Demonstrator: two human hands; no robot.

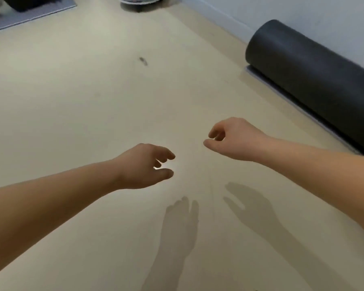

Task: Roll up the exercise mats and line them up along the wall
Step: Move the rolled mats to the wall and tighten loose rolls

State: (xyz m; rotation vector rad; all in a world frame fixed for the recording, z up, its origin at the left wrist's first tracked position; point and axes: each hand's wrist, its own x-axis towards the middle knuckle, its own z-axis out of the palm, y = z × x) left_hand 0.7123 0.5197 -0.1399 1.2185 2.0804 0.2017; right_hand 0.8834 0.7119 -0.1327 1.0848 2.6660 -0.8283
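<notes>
A dark grey rolled-up exercise mat [307, 80] lies on the floor along the white wall [303, 15] at the right, its loose end flat beneath it. My left hand [143, 166] hovers over the beige floor at centre, fingers loosely curled, holding nothing. My right hand [231, 139] hangs a little farther right, fingers also loosely curled and empty, about a forearm's length from the rolled mat. Both hands cast shadows on the floor below them.
A grey flat mat or rug [29, 15] lies at the far left with a dark object on it. A round fan-like base [139, 2] stands at the top centre. A small dark smudge [143, 60] marks the beige floor [72, 101].
</notes>
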